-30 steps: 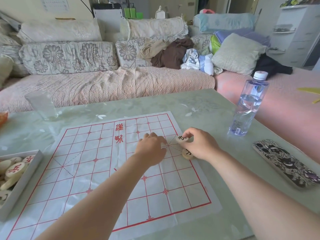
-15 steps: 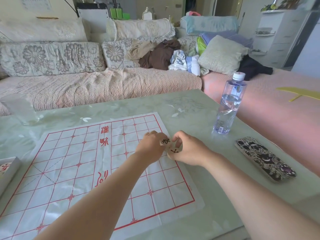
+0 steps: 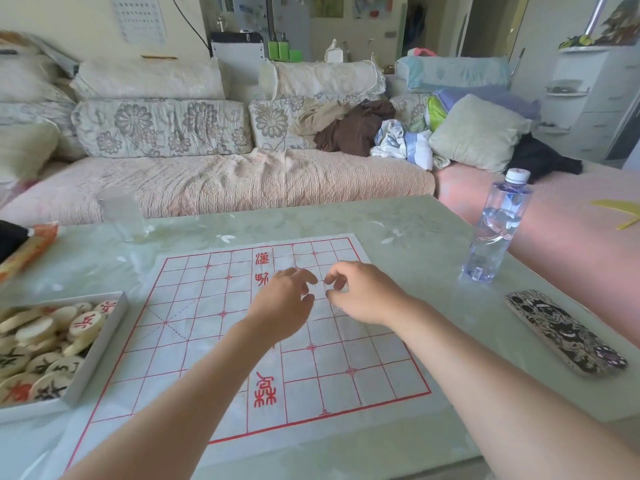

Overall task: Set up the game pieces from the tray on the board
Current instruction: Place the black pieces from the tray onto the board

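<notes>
Board lies flat at centre of table; no piece visible on its grid. Tray at 8 o'clock of the board, just beside its edge, holds the pieces: pale discs with red or black characters, heaped and overlapping. Left hand and right hand hover close together over the board's 1 o'clock area, fingers loosely curled and slightly parted, nothing seen between them. Bottle at 2 o'clock, capped, part-filled with clear water. Glass at 11 o'clock; contents indeterminate.
</notes>
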`<state>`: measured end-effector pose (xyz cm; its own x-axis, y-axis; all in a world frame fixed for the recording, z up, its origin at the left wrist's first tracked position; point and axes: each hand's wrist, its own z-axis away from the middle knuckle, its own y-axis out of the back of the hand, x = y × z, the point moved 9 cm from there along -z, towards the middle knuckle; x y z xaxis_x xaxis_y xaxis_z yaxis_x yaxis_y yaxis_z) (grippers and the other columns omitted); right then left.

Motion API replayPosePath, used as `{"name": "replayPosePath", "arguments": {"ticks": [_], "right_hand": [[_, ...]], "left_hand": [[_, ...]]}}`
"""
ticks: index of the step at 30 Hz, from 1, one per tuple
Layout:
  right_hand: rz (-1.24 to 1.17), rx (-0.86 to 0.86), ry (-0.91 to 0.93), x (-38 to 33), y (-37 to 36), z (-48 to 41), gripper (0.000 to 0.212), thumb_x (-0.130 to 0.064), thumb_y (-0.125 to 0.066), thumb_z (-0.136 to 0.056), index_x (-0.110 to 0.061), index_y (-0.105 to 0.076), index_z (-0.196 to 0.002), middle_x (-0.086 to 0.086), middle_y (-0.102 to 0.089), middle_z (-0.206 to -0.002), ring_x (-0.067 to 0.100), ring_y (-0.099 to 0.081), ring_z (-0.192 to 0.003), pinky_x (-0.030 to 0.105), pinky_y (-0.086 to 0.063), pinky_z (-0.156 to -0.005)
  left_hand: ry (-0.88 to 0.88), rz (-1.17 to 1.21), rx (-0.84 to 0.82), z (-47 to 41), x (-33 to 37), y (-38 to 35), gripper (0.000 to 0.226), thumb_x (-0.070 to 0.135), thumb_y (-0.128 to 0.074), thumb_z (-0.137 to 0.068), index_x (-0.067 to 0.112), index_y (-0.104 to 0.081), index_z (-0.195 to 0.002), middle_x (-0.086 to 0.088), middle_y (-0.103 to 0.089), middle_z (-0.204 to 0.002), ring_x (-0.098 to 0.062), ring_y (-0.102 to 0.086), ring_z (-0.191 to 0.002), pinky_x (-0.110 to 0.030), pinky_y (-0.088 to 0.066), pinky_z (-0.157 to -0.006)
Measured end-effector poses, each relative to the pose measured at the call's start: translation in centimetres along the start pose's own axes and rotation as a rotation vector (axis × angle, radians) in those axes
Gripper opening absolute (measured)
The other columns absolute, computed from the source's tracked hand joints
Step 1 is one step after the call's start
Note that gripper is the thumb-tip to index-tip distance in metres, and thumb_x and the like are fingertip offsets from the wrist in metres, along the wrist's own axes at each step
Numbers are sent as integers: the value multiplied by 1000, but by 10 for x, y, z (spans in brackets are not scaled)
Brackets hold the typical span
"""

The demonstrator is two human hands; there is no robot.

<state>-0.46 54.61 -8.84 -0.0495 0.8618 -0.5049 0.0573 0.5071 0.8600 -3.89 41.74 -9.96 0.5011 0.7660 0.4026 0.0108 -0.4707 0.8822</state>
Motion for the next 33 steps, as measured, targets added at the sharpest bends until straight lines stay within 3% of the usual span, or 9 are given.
{"name": "replayPosePath", "arguments": {"ticks": [5, 8, 11, 13, 18, 21, 25, 29, 33], "right_hand": [[11, -80, 102, -79, -42, -6, 23, -30, -58, -91, -29, -62, -114, -12, -63, -107, 12, -57, -102, 34, -48, -89], [-9, -131, 151, -124, -72, -8, 26, -28, -57, -91, -28, -61, -117, -12, -63, -107, 12, -59, -100, 35, -50, -90], [-26, -189, 206, -168, -104, -10, 26, -28, -55, -94, -28, -59, -120, -12, -62, -109, 9, -58, -91, 29, -49, -78], [-23, -217, 246, -197, -125, -14, 28, -27, -56, -95, -28, -60, -122, -12, -62, -112, 11, -58, -98, 29, -48, -86], [32, -265, 355, -266, -169, -30, 30, -22, -56, -94, -25, -62, -124, -5, -60, -121, 16, -57, -112, 33, -47, -96], [74, -273, 398, -298, -189, -42, 38, -17, -51, -94, -27, -60, -130, -2, -56, -128, 20, -55, -117, 35, -46, -98], [148, -280, 463, -331, -211, -54, 46, -12, -48, -94, -29, -58, -135, -4, -53, -136, 22, -51, -124, 38, -45, -101], [300, -356, 475, -340, -234, -64, 37, -16, -53, -91, -29, -64, -124, -5, -54, -129, 23, -54, -118, 39, -49, -94], [283, -329, 471, -339, -236, -67, 39, -8, -52, -91, -34, -66, -116, -7, -59, -123, 21, -57, -111, 39, -50, -90]], "left_hand": [[137, 27, 50, 51, -76, 53, 23, 26, -55, -91, 30, -62, -113, 10, -58, -101, -10, -53, -85, -27, -47, -69], [175, 5, 74, 85, -122, 83, 22, 22, -55, -91, 29, -65, -109, 9, -59, -100, -13, -55, -92, -29, -48, -78], [229, -53, 110, 112, -171, 112, 23, 20, -55, -89, 30, -67, -106, 10, -61, -99, -13, -56, -96, -24, -43, -78], [277, -56, 170, 124, -199, 133, 24, 19, -56, -87, 31, -68, -104, 9, -62, -98, -17, -56, -99, -26, -43, -84], [321, -75, 209, 147, -246, 170, 33, 13, -50, -88, 30, -65, -111, 6, -61, -112, -19, -50, -111, -34, -43, -94], [396, -188, 140, 167, -282, 178, 47, 16, -49, -87, 33, -51, -131, 3, -51, -131, -23, -39, -124, -37, -39, -101], [378, -260, 157, 176, -291, 189, 54, 16, -49, -88, 34, -42, -139, 3, -43, -139, -24, -33, -125, -35, -33, -103], [334, -122, 128, 175, -297, 186, 54, 6, -46, -86, 30, -50, -133, 2, -47, -128, -23, -37, -120, -32, -37, -96], [306, -6, 145, 174, -304, 189, 53, -2, -44, -81, 28, -60, -121, 2, -53, -118, -23, -45, -115, -34, -42, -93]]}}
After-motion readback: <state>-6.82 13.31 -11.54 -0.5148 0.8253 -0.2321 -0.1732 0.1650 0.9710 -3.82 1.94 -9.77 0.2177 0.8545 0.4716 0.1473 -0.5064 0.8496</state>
